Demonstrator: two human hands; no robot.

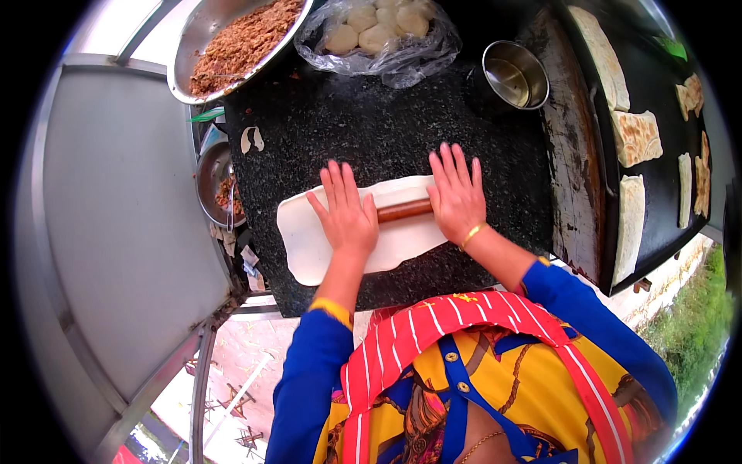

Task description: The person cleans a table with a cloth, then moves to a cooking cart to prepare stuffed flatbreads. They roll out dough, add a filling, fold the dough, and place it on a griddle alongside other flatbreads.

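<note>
A thin, roughly rectangular sheet of dough (400, 246) lies on the black speckled stone countertop (348, 122). Across it rests a slim brown wooden rolling pin (404, 211), visible only between my hands. My left hand (349, 217) lies flat over the pin's left part, fingers stretched forward above the dough. Flat over its right end is my right hand (459, 200), its fingertips reaching past the dough's far edge. Neither hand has its fingers wrapped around the pin. Both palms hide the pin's ends.
Beyond the dough stand a metal bowl of reddish filling (249, 46), a plastic bag of dough balls (377, 37) and a metal cup of clear yellowish liquid (515, 75). At right, a black griddle (661, 203) carries several flatbreads. A smaller bowl (214, 174) sits left of the counter.
</note>
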